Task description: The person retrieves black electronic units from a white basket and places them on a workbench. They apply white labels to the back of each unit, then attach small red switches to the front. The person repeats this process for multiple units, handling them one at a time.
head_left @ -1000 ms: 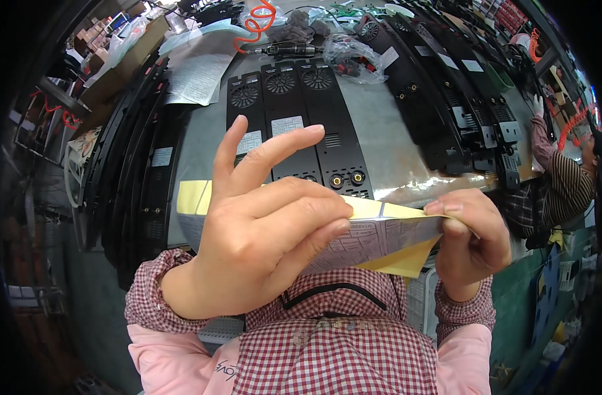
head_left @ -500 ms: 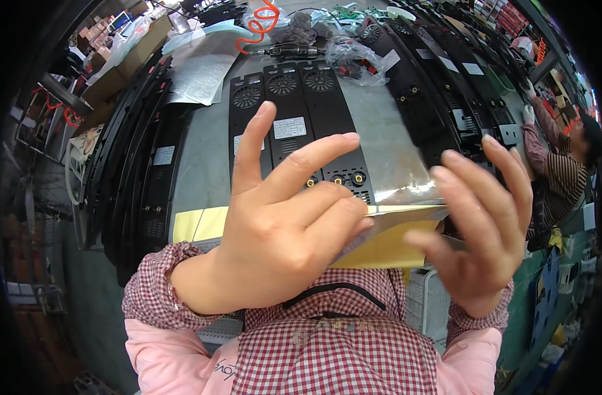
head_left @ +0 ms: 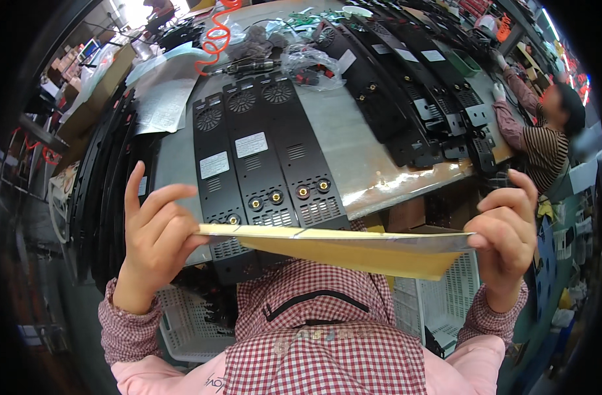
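Observation:
My left hand (head_left: 157,237) pinches one end of a yellow-backed sheet (head_left: 353,251) between thumb and fingers, with its index finger raised. At the other end my right hand (head_left: 508,240) grips the corner, fingers curled. The sheet is stretched between both hands, seen nearly edge-on, so its front face is mostly hidden. Just beyond it lie three long black panels (head_left: 258,168) side by side, with round fan grilles at the far end and gold terminals at the near end. The left and middle panels carry white labels (head_left: 251,145); the right one shows none.
More black panels (head_left: 406,85) are stacked at the right of the table, others stand at the left. A power screwdriver (head_left: 248,66), a plastic bag (head_left: 311,66) and papers (head_left: 159,99) lie farther back. White baskets (head_left: 196,326) sit below. A co-worker (head_left: 544,138) stands at the right.
My hands have moved apart, the left one leftward and lower, and the sheet now spans between them. My right hand has closed on its end. The view has shifted, showing more of the table.

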{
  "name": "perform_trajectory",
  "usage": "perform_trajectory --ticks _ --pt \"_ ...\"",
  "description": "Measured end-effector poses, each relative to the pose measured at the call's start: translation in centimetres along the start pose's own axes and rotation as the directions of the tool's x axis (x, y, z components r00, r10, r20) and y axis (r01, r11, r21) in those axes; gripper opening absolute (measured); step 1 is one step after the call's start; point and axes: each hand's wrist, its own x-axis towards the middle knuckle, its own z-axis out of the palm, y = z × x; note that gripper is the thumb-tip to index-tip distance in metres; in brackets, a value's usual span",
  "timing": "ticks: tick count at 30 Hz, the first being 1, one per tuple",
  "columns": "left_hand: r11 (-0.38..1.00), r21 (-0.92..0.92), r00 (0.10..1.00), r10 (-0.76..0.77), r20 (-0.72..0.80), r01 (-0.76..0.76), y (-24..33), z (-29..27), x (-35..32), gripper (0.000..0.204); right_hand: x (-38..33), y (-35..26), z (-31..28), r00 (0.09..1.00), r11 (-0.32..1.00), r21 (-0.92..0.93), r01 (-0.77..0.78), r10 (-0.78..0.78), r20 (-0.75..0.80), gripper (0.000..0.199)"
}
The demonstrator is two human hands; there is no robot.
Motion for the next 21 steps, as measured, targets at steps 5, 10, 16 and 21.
perform_trajectory --ticks 5,10,16,21 --pt "0.873 -0.454 0.983 -0.132 0.131 0.178 -0.1 0.3 -0.1 0.007 -2.6 2.8 1.3 0.991 0.988 0.086 -0.131 0.131 0.000 0.016" --pt "0.631 -0.664 0.903 -0.396 0.168 0.400 0.9 2.0 -0.4 0.005 -4.4 5.8 4.6 0.934 0.918 0.202 -0.341 0.305 0.187 0.011" --pt "0.378 -0.688 0.756 -0.524 0.392 0.619 1.2 6.5 3.0 0.012 0.2 2.6 12.0 0.962 0.975 0.108 -0.194 0.168 0.215 0.025" --pt "0.184 -0.718 0.702 -0.471 0.535 0.671 0.1 8.7 4.7 0.013 5.9 -4.0 17.9 0.919 0.775 0.578 -0.255 0.009 0.394 0.033"
